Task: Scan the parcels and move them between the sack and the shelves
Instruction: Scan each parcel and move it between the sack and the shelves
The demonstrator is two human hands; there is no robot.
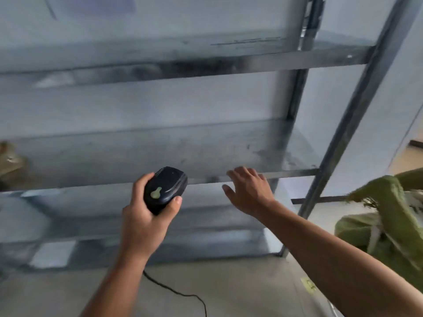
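My left hand (146, 216) grips a black barcode scanner (165, 189) with a yellow-green button, held in front of the middle shelf's edge. Its black cable (178, 292) trails down toward the floor. My right hand (248, 191) is open with spread fingers, hovering at the front lip of the grey metal shelf (160, 152). The green woven sack (389, 223) sits on the floor at the right, its mouth open. A brownish parcel (10, 163) shows at the far left of the middle shelf, blurred. The view is motion-blurred.
The shelf unit has several grey metal levels and a slanted upright post (357, 110) on the right. Blurred pale shapes (52, 252) lie on the lowest level. The floor is grey concrete, with a pale wall behind.
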